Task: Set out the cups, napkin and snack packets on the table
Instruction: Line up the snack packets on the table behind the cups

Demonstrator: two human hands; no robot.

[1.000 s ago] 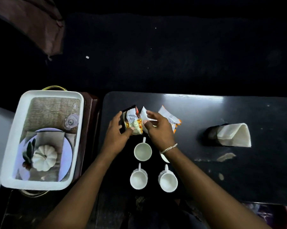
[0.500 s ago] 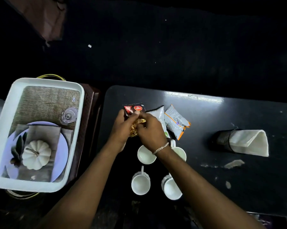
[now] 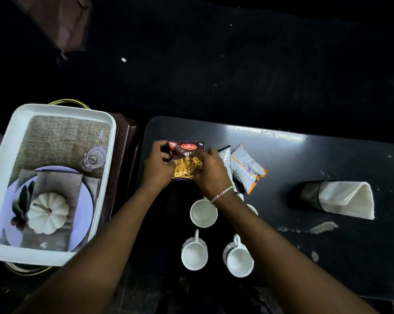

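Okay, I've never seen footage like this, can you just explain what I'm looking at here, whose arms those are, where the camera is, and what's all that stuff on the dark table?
No robot here: the arms belong to a person wearing a wide-angle camera on their head, looking down at their own hands. That is the only view.

Both the left hand and right hand hold a dark red snack packet flat on the black table. Beside it lie two silvery packets. Nearer the person stand white cups, three plain to see and a fourth mostly hidden under the right wrist. To the right, a black mesh holder lies with a white napkin in it.

At left, off the table, a white tray holds a plate, cloth, glass and small white pumpkin.
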